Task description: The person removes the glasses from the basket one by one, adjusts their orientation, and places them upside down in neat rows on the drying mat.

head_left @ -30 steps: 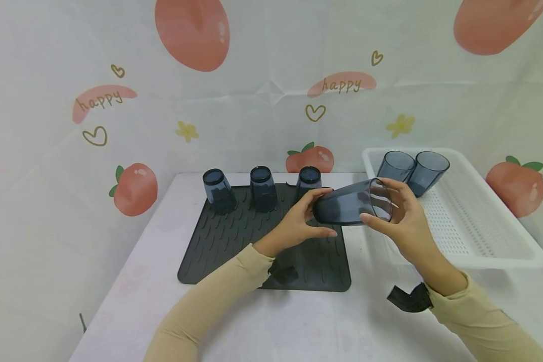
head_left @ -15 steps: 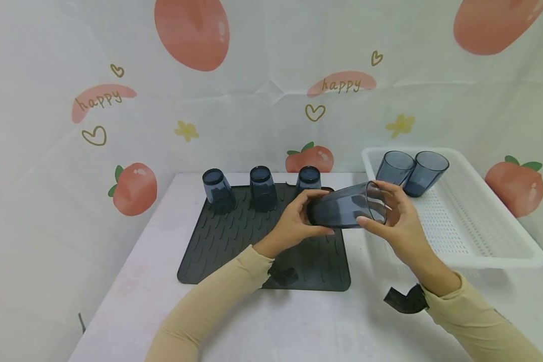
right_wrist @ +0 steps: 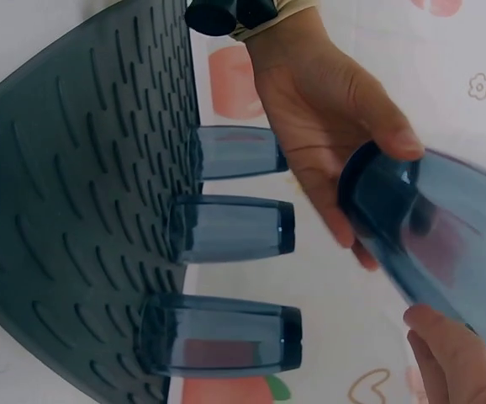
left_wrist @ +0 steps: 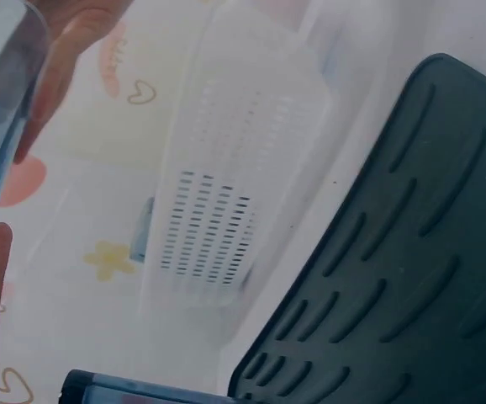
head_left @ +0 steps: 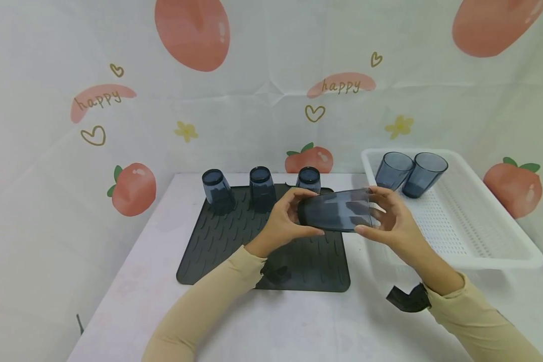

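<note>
A blue-tinted drinking glass [head_left: 335, 210] lies nearly level in the air above the right part of the dark drying mat [head_left: 235, 251]. My left hand [head_left: 280, 221] grips its thick base end, thumb below and fingers above. At the rim end my right hand [head_left: 398, 221] holds it between thumb and fingers. In the right wrist view the glass [right_wrist: 457, 227] spans from the left hand [right_wrist: 335, 109] to the right fingertips [right_wrist: 445, 337]. Three similar glasses stand upside down along the mat's back edge: left [head_left: 218, 193], middle [head_left: 262, 190] and right [head_left: 308, 180].
To the right stands a white perforated basket [head_left: 488, 261]. Two glasses lean in its back left corner, one [head_left: 392, 171] beside the other [head_left: 424, 175]. A white table [head_left: 307, 322] lies under everything, with a fruit-printed backdrop [head_left: 253, 120] behind.
Both hands have moved left and slightly down with the glass. It has turned closer to level, and its rim opening shows less. The standing glasses and the basket's glasses have stayed put.
</note>
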